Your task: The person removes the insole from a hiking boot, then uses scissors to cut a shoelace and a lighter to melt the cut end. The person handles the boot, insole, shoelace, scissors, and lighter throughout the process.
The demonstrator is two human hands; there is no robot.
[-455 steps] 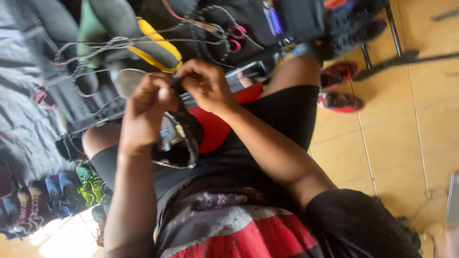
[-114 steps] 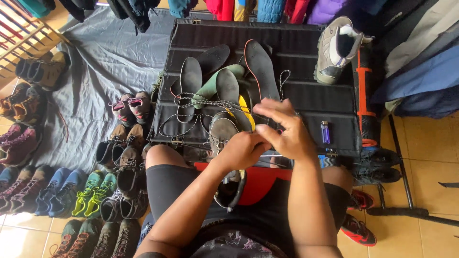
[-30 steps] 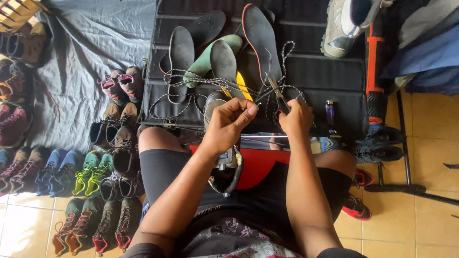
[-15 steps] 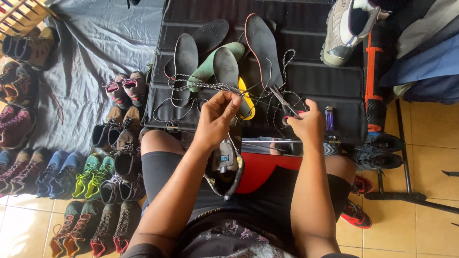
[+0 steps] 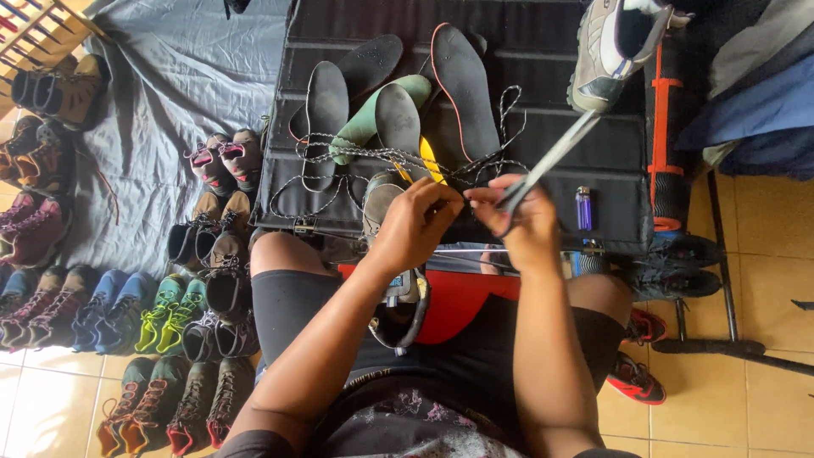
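My left hand [image 5: 417,222] pinches the end of a thin cord right in front of my right hand [image 5: 527,231]. The fingertips of both hands nearly touch. My right hand grips a pair of scissors [image 5: 549,159], whose grey blades point up and to the right. A dark shoe [image 5: 398,298] rests on my lap just below the left hand, partly hidden by my wrist. Under it lies a red piece [image 5: 454,305] across my thighs. A thin pale cord runs level beneath both hands.
A black mat [image 5: 543,51] ahead bears several insoles [image 5: 462,89], tangled laces [image 5: 356,153] and a purple lighter [image 5: 583,208]. A grey shoe [image 5: 606,51] stands at its far right. Rows of shoes [image 5: 161,309] line a grey cloth at left. Red sneakers [image 5: 636,377] and a black stand [image 5: 721,339] sit at right.
My right hand has moved left toward the left hand and swung the scissors, so the blades now point up and right. The left hand stays over the shoe.
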